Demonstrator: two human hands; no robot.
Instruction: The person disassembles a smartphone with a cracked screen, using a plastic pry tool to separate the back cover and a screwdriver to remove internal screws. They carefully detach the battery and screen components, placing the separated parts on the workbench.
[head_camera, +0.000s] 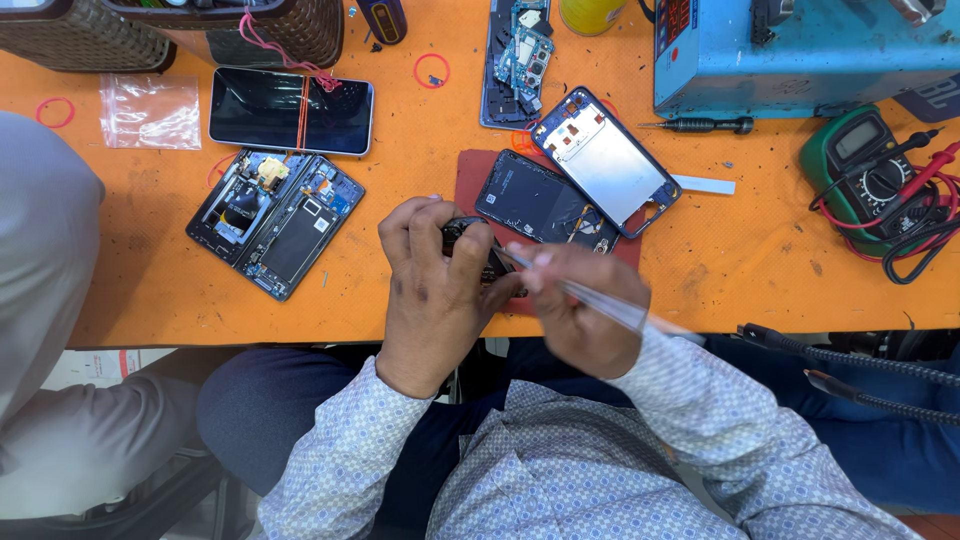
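at the far left of the orange bench a grey sleeve of someone beside you shows, no hand of theirs in view. past it lie a clear plastic bag, a whole phone bound with a red rubber band, and two opened phone bodies side by side with their boards bare.

your left hand is clenched around a small dark phone part, gripping it at the bench's near edge, thumb and fingers curled over its top; only a sliver of the part shows between your hands, so you can't tell its full shape. it sits right of your left palm and just left of your right hand, touching the left one.

your right hand is closed on a pair of metal tweezers. their long axis runs from lower right, over your cuff, up and left to the part, with the tips meeting it beside your left fingers. the left hand is the nearer, since it holds the part; the right reaches it only through the tweezers.

behind your hands a dark red mat carries a black back cover and a blue-edged phone frame, both angled. further right are a screwdriver, a blue machine and a green multimeter with red and black leads.
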